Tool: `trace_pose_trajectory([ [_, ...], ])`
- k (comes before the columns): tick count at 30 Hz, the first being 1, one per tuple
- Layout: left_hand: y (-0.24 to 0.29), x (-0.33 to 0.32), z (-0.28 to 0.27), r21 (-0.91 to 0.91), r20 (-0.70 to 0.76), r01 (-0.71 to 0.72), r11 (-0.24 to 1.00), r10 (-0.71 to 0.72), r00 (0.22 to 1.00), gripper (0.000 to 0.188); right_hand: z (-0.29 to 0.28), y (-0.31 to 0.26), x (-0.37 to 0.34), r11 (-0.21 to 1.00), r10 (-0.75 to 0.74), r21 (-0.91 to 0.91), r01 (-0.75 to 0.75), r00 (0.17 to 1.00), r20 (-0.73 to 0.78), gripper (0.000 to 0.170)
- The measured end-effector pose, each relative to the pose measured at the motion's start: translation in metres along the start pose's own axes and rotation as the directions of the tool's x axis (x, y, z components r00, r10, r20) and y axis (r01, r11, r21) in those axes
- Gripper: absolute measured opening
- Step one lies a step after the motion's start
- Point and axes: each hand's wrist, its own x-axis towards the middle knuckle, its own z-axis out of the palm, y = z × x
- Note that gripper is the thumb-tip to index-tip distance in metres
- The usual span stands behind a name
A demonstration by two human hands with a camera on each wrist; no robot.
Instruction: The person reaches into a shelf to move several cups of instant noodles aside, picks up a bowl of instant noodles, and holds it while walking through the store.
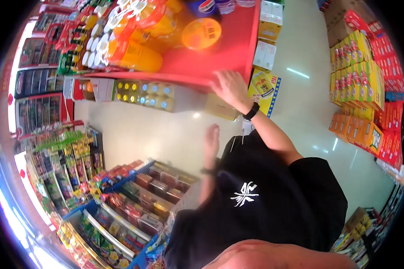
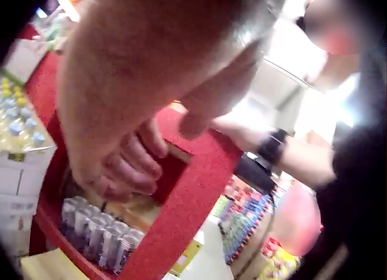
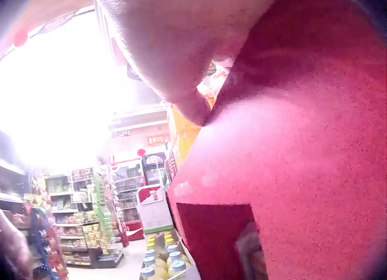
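Observation:
Along the front edge of the red stand, my right hand lies with its fingers extended over the red surface. Its palm and thumb side press close against the red panel in the right wrist view. My left hand, blurred in the head view, is raised in the air below the stand's front and holds nothing. Seen by the left wrist camera, the left hand has loosely bent fingers in front of the red frame and an opening with several clear-topped containers.
Large orange drink bottles and an orange-lidded tub stand on the red surface. Boxed bottles with yellow and blue caps sit below its front. A blue snack rack is at lower left, stacked yellow cartons at right.

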Motion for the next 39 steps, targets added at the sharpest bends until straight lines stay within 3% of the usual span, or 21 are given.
trace_pose_trajectory([
  [2,0.016,-0.026,0.003,-0.128,-0.005,0.022,0.992,-0.022,1.000,0.039,0.002,0.001,-0.001,1.000,-0.023,-0.011,0.023,1.000,-0.005,0.030],
  [9,0.023,-0.040,0.007,-0.136,-0.236,-0.032,0.990,-0.001,0.972,0.032,-0.003,-0.003,0.004,0.993,-0.108,-0.041,0.111,0.991,0.074,0.031],
  [11,0.026,-0.045,0.007,-0.124,-0.268,-0.054,0.991,0.019,0.963,0.034,-0.004,-0.001,0.005,0.990,-0.141,0.027,0.141,0.990,0.010,0.028],
  [15,0.040,-0.093,-0.003,-0.127,-0.269,-0.036,0.991,0.000,0.963,0.038,-0.004,0.000,0.004,0.986,-0.157,0.062,0.152,0.985,0.073,0.026],
  [18,0.020,-0.132,-0.009,-0.131,-0.362,-0.037,0.991,-0.013,0.932,0.038,0.003,0.001,0.004,0.986,-0.164,0.037,0.161,0.980,0.116,0.026],
  [21,0.017,-0.180,-0.011,0.067,-0.496,0.030,0.997,0.007,0.869,0.040,0.003,0.001,-0.002,0.978,-0.204,-0.005,0.207,0.971,0.124,0.027],
  [23,0.023,-0.210,-0.012,0.052,-0.550,0.030,0.998,0.004,0.835,0.040,-0.004,-0.005,-0.006,0.975,-0.207,-0.044,0.218,0.961,0.186,0.029],
  [27,0.025,-0.255,-0.008,0.022,-0.586,0.092,0.995,-0.062,0.808,0.041,-0.028,-0.031,-0.039,0.884,-0.415,0.287,0.370,0.902,0.115,0.026],
  [29,0.022,-0.277,0.002,0.024,-0.662,0.063,0.998,-0.031,0.749,0.039,-0.039,-0.049,-0.082,0.822,-0.531,0.373,0.430,0.815,0.231,0.027],
  [32,0.006,-0.301,0.015,0.002,-0.736,0.035,0.999,-0.022,0.676,0.039,-0.049,-0.084,-0.164,0.760,-0.603,0.583,0.286,0.643,0.471,0.028],
  [35,0.001,-0.330,0.028,-0.051,-0.773,0.063,0.997,-0.080,0.629,0.040,-0.054,-0.107,-0.235,0.716,-0.680,0.672,0.190,0.410,0.608,0.034],
  [37,-0.001,-0.351,0.031,-0.082,-0.797,0.081,0.993,-0.115,0.593,0.041,-0.072,-0.134,-0.260,0.493,-0.868,0.792,0.361,0.135,0.479,0.038],
  [38,-0.003,-0.361,0.033,-0.100,-0.810,0.079,0.992,-0.127,0.573,0.041,-0.066,-0.136,-0.281,0.610,-0.792,0.766,0.204,0.123,0.598,0.040],
  [39,-0.005,-0.369,0.035,-0.114,-0.822,0.074,0.991,-0.136,0.553,0.042,-0.076,-0.153,-0.284,0.399,-0.902,0.862,0.314,-0.036,0.430,0.040],
])
